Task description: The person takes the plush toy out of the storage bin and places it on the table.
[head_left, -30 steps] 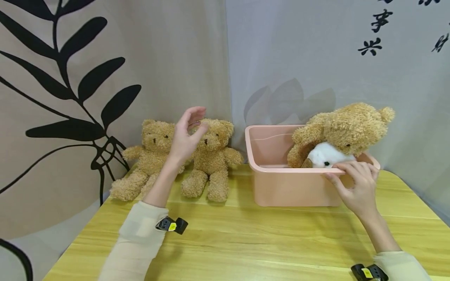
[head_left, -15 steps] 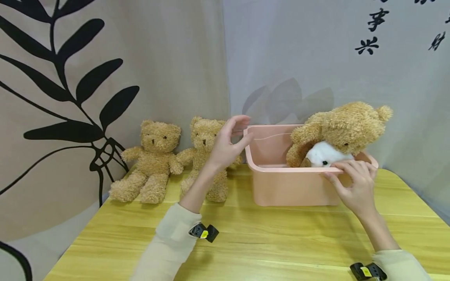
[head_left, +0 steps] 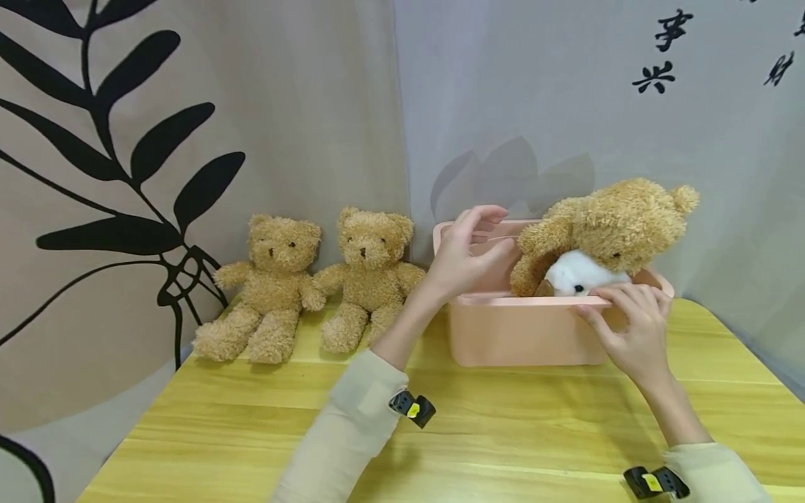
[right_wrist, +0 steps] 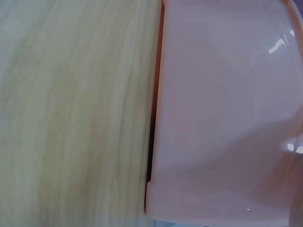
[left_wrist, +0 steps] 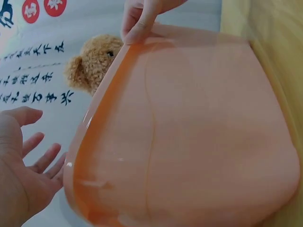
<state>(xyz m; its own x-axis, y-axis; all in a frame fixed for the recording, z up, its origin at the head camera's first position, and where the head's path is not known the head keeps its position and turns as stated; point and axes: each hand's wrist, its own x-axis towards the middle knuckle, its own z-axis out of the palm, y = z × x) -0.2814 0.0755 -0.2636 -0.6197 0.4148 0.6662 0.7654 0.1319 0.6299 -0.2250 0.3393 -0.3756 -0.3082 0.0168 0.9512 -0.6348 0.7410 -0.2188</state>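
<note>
My right hand grips the front rim of a pink plastic bin, thumb outside and fingers over the edge. My left hand is held with fingers spread at the bin's left end, holding nothing; in the left wrist view that hand is close to the rim, and whether it touches cannot be told. A tan teddy bear leans over inside the bin's right half, its head above the rim. Under its head lies a white plush toy with a dark eye, its lower part hidden.
Two tan teddy bears, one farther left and one nearer the bin, sit against the curtain backdrop. Everything stands on a yellow wood-grain table. In the right wrist view, the bin's wall rises beside the tabletop.
My left hand has moved right, from in front of the two seated bears to the bin's left end. The right hand stays on the rim; the bin and toys have not visibly moved.
</note>
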